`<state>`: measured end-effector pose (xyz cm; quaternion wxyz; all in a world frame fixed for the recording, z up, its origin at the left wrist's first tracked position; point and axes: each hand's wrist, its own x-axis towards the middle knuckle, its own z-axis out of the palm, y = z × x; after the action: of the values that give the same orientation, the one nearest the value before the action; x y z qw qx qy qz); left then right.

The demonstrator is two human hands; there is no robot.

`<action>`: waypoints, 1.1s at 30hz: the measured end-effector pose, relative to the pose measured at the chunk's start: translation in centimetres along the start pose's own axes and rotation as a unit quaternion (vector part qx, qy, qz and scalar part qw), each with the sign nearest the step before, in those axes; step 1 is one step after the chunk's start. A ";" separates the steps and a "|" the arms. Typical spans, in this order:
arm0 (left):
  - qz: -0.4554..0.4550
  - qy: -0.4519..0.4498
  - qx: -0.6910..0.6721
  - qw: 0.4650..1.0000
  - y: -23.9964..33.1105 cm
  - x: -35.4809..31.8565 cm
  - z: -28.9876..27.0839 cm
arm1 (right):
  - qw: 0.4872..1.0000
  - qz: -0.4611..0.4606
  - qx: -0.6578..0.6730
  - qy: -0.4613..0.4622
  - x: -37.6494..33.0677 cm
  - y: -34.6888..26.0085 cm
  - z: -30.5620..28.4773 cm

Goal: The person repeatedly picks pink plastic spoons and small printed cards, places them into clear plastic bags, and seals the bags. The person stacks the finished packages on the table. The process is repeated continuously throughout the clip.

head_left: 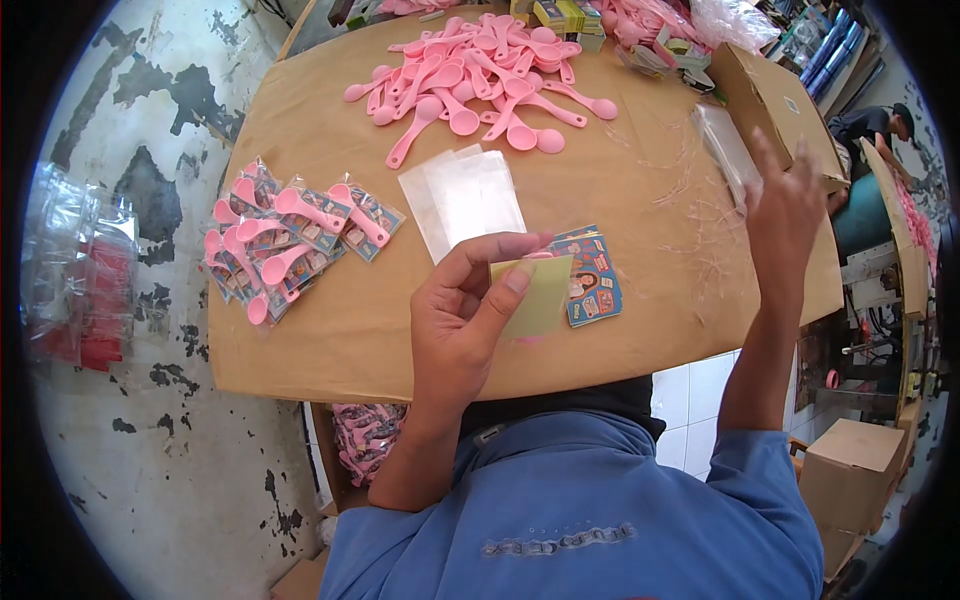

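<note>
My left hand (455, 315) pinches a pale yellow-green card (535, 295) between thumb and fingers, above the near part of the table. Bits of pink show at the card's edges, but what lies behind it is mostly hidden. Just right of it is a small stack of blue printed cards (597, 285). Beyond my left hand, clear plastic bags (475, 195) lie fanned out. My right hand (785, 205) is raised at the table's right side, a little blurred, its fingers apart and nothing seen in them. A stack of clear plastic sleeves (722, 150) lies beside it.
A heap of pink measuring spoons (463, 120) covers the far middle. Bagged spoons with cards (290, 235) pile up at left. An open cardboard box (765, 100) stands at the far right, near thin plastic strips (685, 200). A person (885, 125) crouches beyond the table.
</note>
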<state>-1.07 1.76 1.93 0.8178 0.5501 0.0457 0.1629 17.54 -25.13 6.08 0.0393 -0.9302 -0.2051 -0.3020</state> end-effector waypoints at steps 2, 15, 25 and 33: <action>0.021 0.009 0.009 1.000 -0.5 -0.1 -0.1 | 0.993 -0.041 -0.055 0.098 0.0 -2.4 -0.9; 0.025 0.018 0.020 0.999 -0.5 0.3 0.9 | 0.624 0.118 0.741 -0.220 -4.7 -11.9 0.2; 0.024 0.012 0.071 0.997 0.8 -0.3 0.5 | 0.597 0.094 0.766 -0.219 -4.6 -11.5 -0.7; 0.130 -0.053 0.120 0.983 0.2 -0.9 -1.1 | 0.571 -0.023 0.794 -0.206 -4.6 -10.9 0.8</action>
<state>-2.26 2.47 1.60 0.7189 0.6534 -0.0504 0.2319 10.17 -16.70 2.26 0.7119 -0.5576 -0.3867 0.1807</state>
